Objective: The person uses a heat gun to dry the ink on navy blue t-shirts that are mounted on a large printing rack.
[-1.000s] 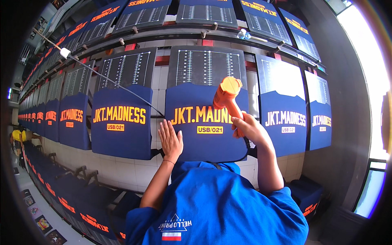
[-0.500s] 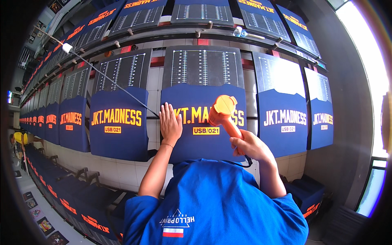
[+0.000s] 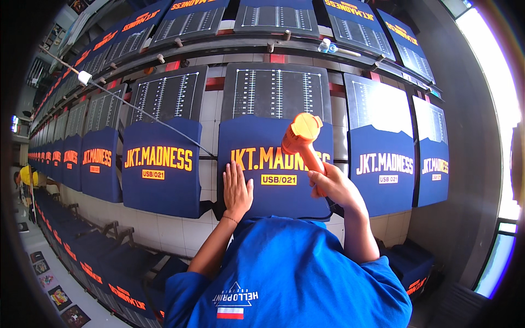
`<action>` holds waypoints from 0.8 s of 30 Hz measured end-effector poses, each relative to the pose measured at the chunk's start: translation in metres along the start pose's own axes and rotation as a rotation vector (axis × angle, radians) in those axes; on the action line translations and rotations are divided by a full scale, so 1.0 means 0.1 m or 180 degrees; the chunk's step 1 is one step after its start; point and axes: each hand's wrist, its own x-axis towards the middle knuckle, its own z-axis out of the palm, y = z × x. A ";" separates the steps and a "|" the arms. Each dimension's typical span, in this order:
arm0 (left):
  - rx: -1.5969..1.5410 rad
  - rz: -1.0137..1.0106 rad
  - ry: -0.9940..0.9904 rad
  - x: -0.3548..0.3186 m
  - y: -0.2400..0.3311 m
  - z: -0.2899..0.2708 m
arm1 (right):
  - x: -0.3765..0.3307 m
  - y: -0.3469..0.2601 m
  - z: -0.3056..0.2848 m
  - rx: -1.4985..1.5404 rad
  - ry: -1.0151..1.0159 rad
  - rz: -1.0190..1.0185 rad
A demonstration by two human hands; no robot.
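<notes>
A: Head view: where is the orange blower (image 3: pixel 302 133)?
B: Above the lettering (image 3: pixel 245 158) on the navy shirt (image 3: pixel 273 201); right hand (image 3: pixel 337 186), fingers wrapped round the handle (image 3: pixel 313 159), presumably for aim
A: Left hand (image 3: pixel 237 192)?
B: Fingers straight, grasping nothing, flat on the shirt, likely steadying it

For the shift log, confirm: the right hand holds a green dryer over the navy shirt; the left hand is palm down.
Wrong colour: the head view shows the right hand holding an orange dryer over the navy shirt; the left hand is palm down.

Blue short-sleeved shirt (image 3: pixel 311 268), white triangle print (image 3: pixel 235 295), red-and-white rectangle (image 3: pixel 229 313), 1 thin bracelet (image 3: pixel 230 219)
</notes>
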 end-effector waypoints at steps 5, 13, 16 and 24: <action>0.0046 0.0122 -0.0119 -0.13 -0.04 -0.04 | 0.02 0.01 -0.03 0.0004 0.0123 0.0183; 0.0114 0.0194 0.0252 0.62 -0.23 0.01 | -0.12 0.09 -0.08 0.0253 0.0265 0.0149; 0.0205 0.0179 0.0474 0.98 -0.33 0.08 | -0.18 0.10 -0.08 0.0127 0.0172 0.0158; 0.0242 0.0193 0.0341 0.92 -0.26 0.07 | -0.48 0.21 -0.08 -0.0061 -0.0068 0.0417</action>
